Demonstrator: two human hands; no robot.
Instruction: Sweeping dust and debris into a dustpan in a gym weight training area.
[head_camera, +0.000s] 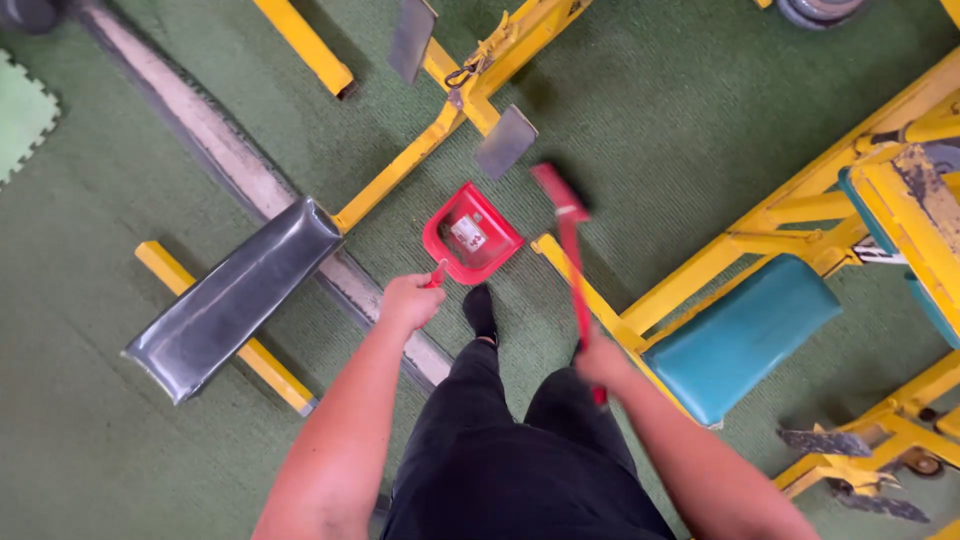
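Note:
My left hand (408, 302) grips the handle of a red dustpan (472, 236), which rests on the green carpet just ahead of my black shoe (481, 311). The pan holds a small white scrap. My right hand (600, 362) is closed around the long red handle of a broom (572, 250); its blurred red head sits to the right of the dustpan, a little apart from it. My black trousers fill the bottom centre.
Yellow steel gym machine frames (455, 110) stand ahead and to the right. A black padded bench (235, 295) lies at left, a teal seat pad (735, 335) at right. A pale concrete strip (215, 150) crosses the carpet diagonally. A green foam mat (20, 115) is far left.

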